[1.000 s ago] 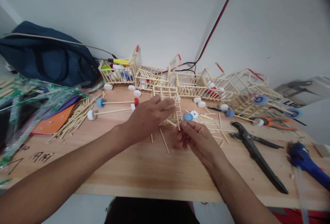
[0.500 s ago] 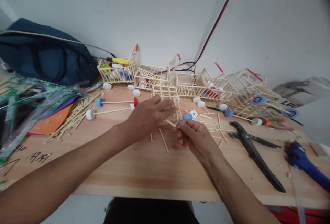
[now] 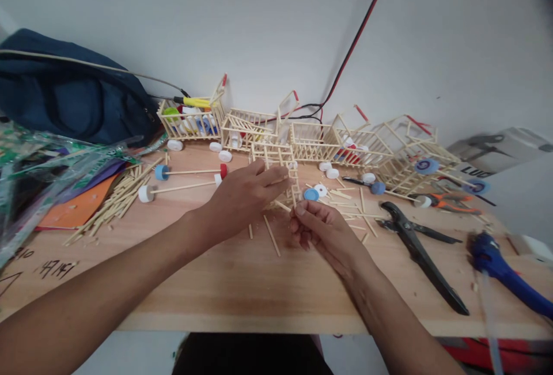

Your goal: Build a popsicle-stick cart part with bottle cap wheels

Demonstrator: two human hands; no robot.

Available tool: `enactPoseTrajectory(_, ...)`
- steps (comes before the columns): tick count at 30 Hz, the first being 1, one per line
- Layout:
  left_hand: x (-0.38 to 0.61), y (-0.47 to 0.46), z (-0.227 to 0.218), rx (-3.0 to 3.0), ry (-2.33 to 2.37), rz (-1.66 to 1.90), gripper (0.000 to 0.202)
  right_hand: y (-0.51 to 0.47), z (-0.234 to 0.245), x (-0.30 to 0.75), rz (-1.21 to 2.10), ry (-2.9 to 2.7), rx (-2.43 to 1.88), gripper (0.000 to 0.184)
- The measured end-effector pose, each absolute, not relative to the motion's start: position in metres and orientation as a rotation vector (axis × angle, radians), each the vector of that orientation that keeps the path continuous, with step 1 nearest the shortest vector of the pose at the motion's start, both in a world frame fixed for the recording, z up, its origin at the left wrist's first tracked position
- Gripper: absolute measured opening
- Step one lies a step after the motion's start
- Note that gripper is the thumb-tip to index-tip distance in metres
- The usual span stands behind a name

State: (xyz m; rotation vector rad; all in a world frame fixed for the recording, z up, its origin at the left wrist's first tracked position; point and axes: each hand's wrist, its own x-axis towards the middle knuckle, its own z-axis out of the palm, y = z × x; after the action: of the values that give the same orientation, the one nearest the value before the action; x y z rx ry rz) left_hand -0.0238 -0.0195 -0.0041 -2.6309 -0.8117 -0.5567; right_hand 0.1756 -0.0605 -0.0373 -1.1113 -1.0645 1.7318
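A small cart frame [image 3: 271, 150] built of thin wooden sticks sits at mid-table, partly covered by my left hand [image 3: 246, 196]. That hand reaches over it from the left, fingers bent across its top and side; the thumb is hidden. At the frame's near right corner my right hand [image 3: 317, 222] is closed, thumb and index finger pinching the end of a wooden stick [image 3: 283, 206] at the frame. Loose sticks [image 3: 272, 237] lie just in front. A blue bottle cap [image 3: 311, 194] and a white cap [image 3: 320, 190] rest beyond my right hand.
Stick-built carts [image 3: 313, 139] with red handles line the wall. Left are cap-wheeled axles [image 3: 185, 187], a stick pile [image 3: 123, 199] and a blue bag [image 3: 78, 87]. Right lie black-handled cutters [image 3: 425, 260], orange pliers [image 3: 453, 202] and a blue glue gun [image 3: 501, 271].
The whole view has shifted slightly, so everything appears a little further left. Both hands keep nearly the same pose at the stick frame.
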Motion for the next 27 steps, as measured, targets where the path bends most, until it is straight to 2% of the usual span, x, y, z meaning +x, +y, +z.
enactPoseTrajectory(20,-0.0240,-0.0172,-0.0031,-2.600,-0.783,-0.533,0.034,-0.0586,-0.0441,0.1668,1.574,-1.100,-1.174,0.032)
enactPoseTrajectory(23,-0.0245,-0.0174,-0.0028,-2.618,-0.790,-0.518,0.034,-0.0609,-0.0413,0.1681,1.449,-1.242,-1.218,0.027)
enactPoseTrajectory(27,-0.0243,-0.0185,-0.0026,-2.614,-0.794,-0.545,0.031,-0.0647,-0.0402,0.1733,1.016,-1.522,-1.380,0.019)
